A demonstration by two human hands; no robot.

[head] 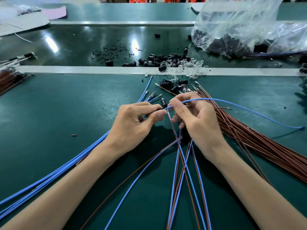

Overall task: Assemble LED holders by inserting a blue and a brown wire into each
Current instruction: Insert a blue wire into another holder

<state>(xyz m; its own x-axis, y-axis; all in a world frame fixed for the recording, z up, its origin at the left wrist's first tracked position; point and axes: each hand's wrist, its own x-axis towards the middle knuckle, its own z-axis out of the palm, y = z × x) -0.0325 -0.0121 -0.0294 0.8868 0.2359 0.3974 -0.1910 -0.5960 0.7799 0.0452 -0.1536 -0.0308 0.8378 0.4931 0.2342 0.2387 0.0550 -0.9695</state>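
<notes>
The left hand (132, 120) is clamped on a small black holder (163, 103), thumb and forefinger curled and pinching it near its lower end, so the holder stands up just past the fingertips. The right hand (196, 118) is touching-close beside it, its thumb and forefinger pinching a blue wire (232, 103) whose near end meets the base of the holder; the rest of that wire arcs away to the right over the table (58, 113). A brown wire (172, 127) runs from the same spot down between the two hands (whether it is fully seated in the holder cannot be told).

A bundle of blue wires (66, 170) passes under the left wrist, and a thick bundle of brown wires (259, 143) lies under and beside the right hand. Mixed blue and brown wires (182, 180) cross between the forearms. Beyond the hands lie loose black holders (159, 59) and clear bulbs (191, 65), near a clear plastic bag (240, 30) of dark parts.
</notes>
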